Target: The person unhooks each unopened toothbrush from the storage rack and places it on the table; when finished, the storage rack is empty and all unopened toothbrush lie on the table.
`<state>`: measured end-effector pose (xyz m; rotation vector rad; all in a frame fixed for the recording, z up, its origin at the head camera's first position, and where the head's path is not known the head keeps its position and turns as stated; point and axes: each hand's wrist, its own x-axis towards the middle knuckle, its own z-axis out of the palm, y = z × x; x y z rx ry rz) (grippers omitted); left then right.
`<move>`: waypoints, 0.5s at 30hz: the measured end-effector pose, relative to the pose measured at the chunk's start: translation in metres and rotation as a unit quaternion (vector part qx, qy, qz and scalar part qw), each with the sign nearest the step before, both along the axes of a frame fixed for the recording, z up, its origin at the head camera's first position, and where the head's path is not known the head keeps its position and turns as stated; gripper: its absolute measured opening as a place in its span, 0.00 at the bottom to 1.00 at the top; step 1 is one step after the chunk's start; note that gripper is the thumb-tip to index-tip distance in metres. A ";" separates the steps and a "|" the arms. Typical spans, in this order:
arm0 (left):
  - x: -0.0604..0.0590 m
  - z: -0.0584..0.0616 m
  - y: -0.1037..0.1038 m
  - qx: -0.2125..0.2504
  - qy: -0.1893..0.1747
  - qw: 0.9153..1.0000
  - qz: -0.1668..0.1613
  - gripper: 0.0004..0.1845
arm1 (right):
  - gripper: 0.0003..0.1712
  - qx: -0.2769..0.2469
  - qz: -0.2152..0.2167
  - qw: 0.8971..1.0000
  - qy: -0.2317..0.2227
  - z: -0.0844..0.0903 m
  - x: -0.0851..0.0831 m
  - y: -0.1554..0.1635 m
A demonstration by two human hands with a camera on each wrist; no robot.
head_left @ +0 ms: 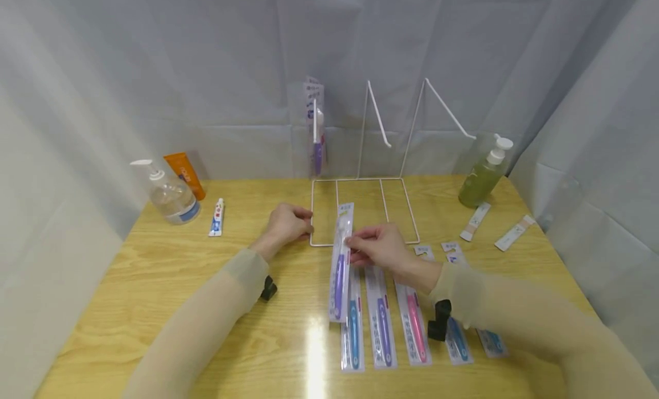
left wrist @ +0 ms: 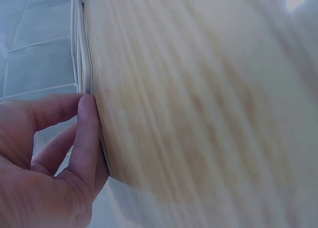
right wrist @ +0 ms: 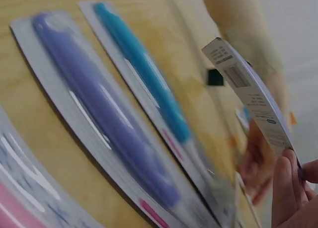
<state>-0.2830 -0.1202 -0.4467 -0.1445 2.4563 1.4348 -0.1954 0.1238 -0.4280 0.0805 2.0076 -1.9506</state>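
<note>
From the head view, the right hand (head_left: 378, 247) pinched a purple toothbrush pack (head_left: 341, 262) near its top and held it lifted over the bench (head_left: 154, 273), just in front of the white wire rack (head_left: 360, 210). The left hand (head_left: 288, 223) had its fingers curled on the rack's front left corner, as if to keep it steady. One pack (head_left: 317, 127) already hung on the rack's left hook. More packs lay in a row on the bench: a teal one (head_left: 353, 330), a purple one (head_left: 382, 319) and a pink one (head_left: 414, 324). It looked like the step was hanging packs on the rack, and the next move would need the hole at the pack's top lined up with a hook (head_left: 381, 119). From the left wrist view, the fingers (left wrist: 87, 138) touched the thin white wire at the edge of the bench; the rest was blurry. From the right wrist view, the fingertips (right wrist: 285, 188) pinched the pack's card (right wrist: 248, 99), which showed a barcode and tiny print too small to read. The orange tube (head_left: 184, 173) had writing too, but it could not be read.
</note>
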 end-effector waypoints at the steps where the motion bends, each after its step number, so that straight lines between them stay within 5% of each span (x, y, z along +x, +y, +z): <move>1: 0.000 0.000 0.000 0.001 0.001 1.000 0.000 0.25 | 0.15 0.009 0.007 1.000 -0.009 -0.004 0.004 -0.005; 10: -0.001 -0.003 0.000 0.009 0.011 1.000 0.000 0.25 | 0.08 0.042 0.059 0.995 -0.074 -0.020 0.029 -0.035; 15: 0.000 -0.002 -0.002 0.008 0.020 1.000 -0.001 0.25 | 0.08 0.050 0.080 0.993 -0.072 -0.023 0.033 -0.042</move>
